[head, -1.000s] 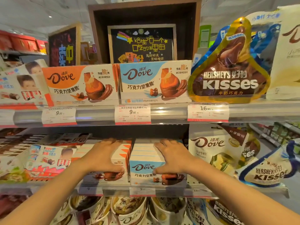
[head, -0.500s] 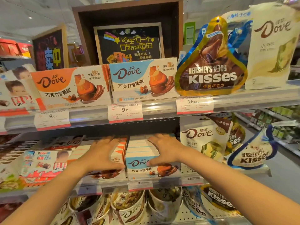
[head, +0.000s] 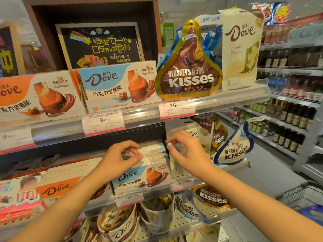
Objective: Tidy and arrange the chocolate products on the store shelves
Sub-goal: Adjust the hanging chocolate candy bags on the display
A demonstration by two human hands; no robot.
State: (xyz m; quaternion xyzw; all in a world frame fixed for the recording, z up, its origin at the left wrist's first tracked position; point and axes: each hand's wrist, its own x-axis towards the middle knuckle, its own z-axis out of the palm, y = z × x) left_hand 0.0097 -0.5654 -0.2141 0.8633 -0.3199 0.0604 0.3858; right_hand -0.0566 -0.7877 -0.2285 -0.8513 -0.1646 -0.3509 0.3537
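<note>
Head view: the left hand [head: 120, 155] hovers above the blue Dove box stack [head: 143, 177] on the middle shelf [head: 157, 193], fingers loosely curled, holding nothing. The right hand [head: 186, 151] is raised in front of the white Dove pouch [head: 201, 133], fingers loosely curled; whether they touch it cannot be told. The orange Dove boxes [head: 59, 187] lie just left of the blue stack.
</note>
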